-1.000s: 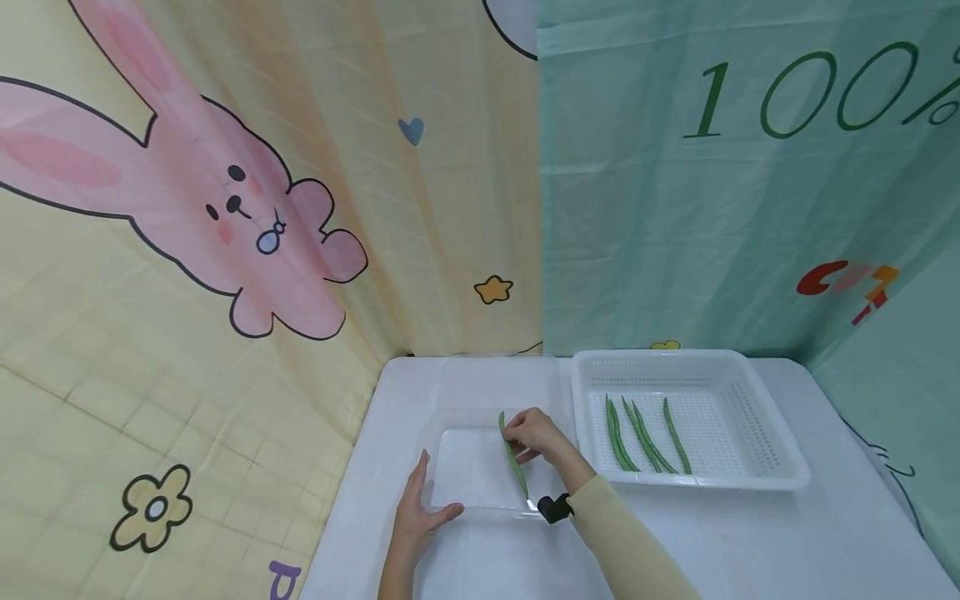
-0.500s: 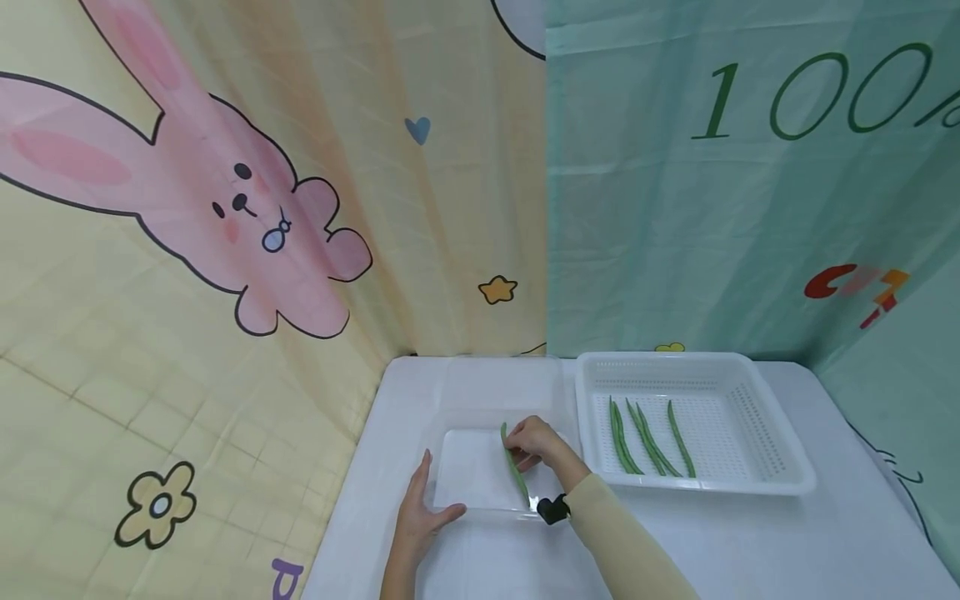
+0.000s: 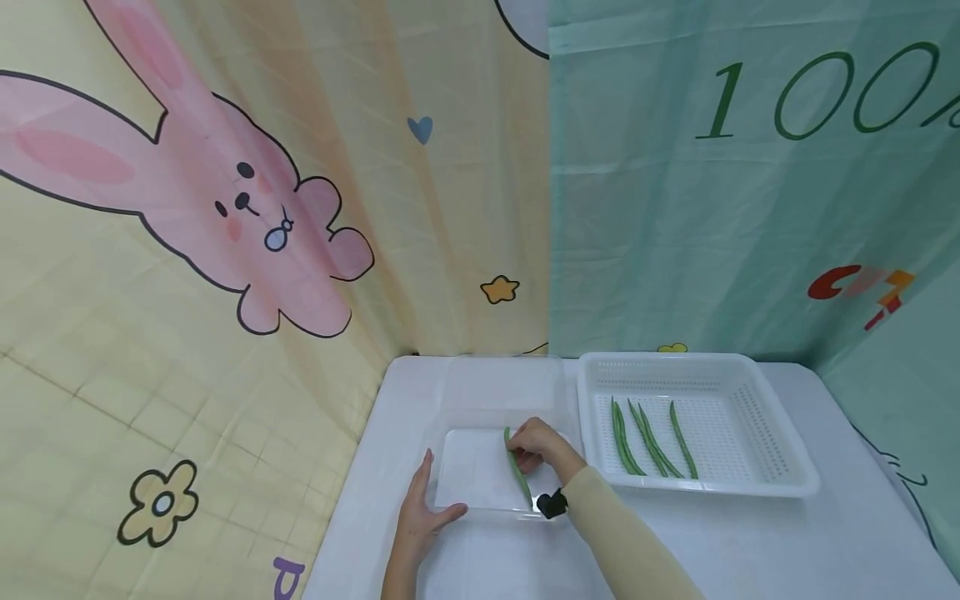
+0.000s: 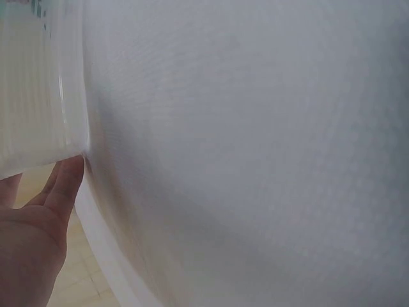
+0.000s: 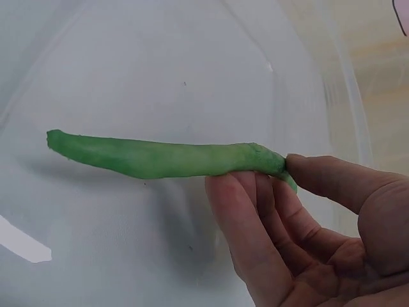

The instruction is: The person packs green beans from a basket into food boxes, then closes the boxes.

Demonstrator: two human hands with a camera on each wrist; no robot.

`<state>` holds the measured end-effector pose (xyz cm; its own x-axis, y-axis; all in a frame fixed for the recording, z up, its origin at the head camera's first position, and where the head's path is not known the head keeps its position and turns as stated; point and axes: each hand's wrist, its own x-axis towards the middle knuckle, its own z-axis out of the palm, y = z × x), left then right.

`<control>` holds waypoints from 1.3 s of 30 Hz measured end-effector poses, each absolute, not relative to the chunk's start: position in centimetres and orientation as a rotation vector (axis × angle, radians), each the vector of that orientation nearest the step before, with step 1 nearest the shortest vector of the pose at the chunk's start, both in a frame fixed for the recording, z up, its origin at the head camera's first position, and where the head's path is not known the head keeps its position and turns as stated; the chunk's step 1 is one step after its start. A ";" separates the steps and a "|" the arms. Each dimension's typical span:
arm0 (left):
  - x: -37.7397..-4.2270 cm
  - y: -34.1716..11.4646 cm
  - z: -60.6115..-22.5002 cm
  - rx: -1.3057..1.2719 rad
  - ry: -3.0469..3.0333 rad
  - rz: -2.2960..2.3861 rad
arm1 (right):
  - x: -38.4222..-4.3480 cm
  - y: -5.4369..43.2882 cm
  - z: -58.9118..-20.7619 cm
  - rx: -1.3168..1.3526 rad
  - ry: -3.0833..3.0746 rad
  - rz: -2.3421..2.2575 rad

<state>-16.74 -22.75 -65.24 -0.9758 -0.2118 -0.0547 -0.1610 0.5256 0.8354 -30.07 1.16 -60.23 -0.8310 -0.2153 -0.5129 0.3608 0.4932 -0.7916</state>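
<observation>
A green bean [image 3: 519, 480] is pinched near one end between the thumb and fingers of my right hand [image 3: 542, 444]. In the right wrist view the bean [image 5: 147, 158] lies lengthwise above the floor of a clear plastic container [image 5: 160, 77], casting a shadow there. My left hand [image 3: 417, 518] rests against the near left corner of this container [image 3: 472, 471], its fingers extended along the side and the thumb at the front edge. The left wrist view has the fingers [image 4: 67, 179] touching the bottom of the container wall [image 4: 38, 83].
To the right stands a white perforated basket [image 3: 787, 467] with several green beans [image 3: 651, 446] lying apart in it. Both sit on a white table [image 3: 720, 550]. Printed curtains [image 3: 450, 208] hang behind and at the sides.
My right hand has come slightly down and nearer with the bean inside the container. The head view has shifted a little. My left hand keeps its place at the container's corner.
</observation>
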 end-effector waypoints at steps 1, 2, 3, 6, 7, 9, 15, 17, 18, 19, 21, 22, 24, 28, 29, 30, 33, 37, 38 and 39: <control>-16.7 -22.7 -65.2 0.330 -2.697 -1.465 | -30.1 1.2 -60.3 0.118 2.183 -1.330; -16.7 -22.8 -65.2 0.332 -2.694 -1.468 | -30.2 1.2 -60.4 0.116 2.188 -1.320; -16.7 -22.8 -65.2 0.332 -2.693 -1.468 | -30.2 1.2 -60.4 0.118 2.191 -1.311; -16.7 -22.8 -65.2 0.323 -2.686 -1.477 | -30.4 1.1 -60.8 0.122 2.196 -1.297; -16.7 -22.8 -65.2 0.321 -2.685 -1.479 | -30.4 1.1 -60.9 0.120 2.197 -1.294; -16.7 -22.8 -65.3 0.318 -2.684 -1.484 | -30.5 1.0 -61.1 0.117 2.195 -1.293; -16.7 -22.9 -65.4 0.316 -2.685 -1.493 | -30.4 1.0 -61.0 0.120 2.189 -1.297; -16.7 -22.9 -65.4 0.314 -2.688 -1.493 | -30.5 1.0 -61.1 0.112 2.198 -1.283; -16.7 -22.8 -65.4 0.315 -2.690 -1.489 | -30.6 1.0 -61.1 0.109 2.201 -1.276; -16.7 -22.8 -65.3 0.318 -2.689 -1.495 | -30.7 1.0 -61.1 0.108 2.200 -1.271; -16.7 -22.8 -65.3 0.321 -2.692 -1.490 | -30.9 1.0 -61.3 0.103 2.195 -1.266; -16.7 -22.8 -65.3 0.323 -2.691 -1.491 | -31.0 1.0 -61.3 0.102 2.187 -1.268; -16.7 -22.8 -65.2 0.327 -2.691 -1.492 | -31.2 0.9 -61.4 0.099 2.173 -1.268; -16.7 -22.7 -65.1 0.328 -2.695 -1.487 | -31.3 0.9 -61.3 0.087 2.162 -1.254; -16.7 -22.7 -65.1 0.328 -2.697 -1.485 | -31.3 0.9 -61.3 0.095 2.163 -1.248; -16.7 -22.7 -65.1 0.328 -2.700 -1.481 | -31.4 0.8 -61.3 0.101 2.167 -1.242; -16.7 -22.7 -65.1 0.326 -2.699 -1.477 | -31.3 0.8 -61.2 0.121 2.180 -1.229; -16.7 -22.8 -65.0 0.323 -2.701 -1.465 | -31.1 0.8 -60.9 0.108 2.204 -1.224; -16.8 -22.7 -65.0 0.323 -2.700 -1.461 | -31.0 0.8 -60.8 0.106 2.211 -1.224; -16.8 -22.7 -65.0 0.327 -2.700 -1.458 | -31.0 0.9 -60.7 0.105 2.216 -1.224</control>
<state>-16.77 -22.73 -64.99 -0.9761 -0.2114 -0.0511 -0.1587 0.5317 0.8320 -30.98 0.87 -60.73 -0.8176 -0.2101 -0.5362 0.3421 0.5717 -0.7457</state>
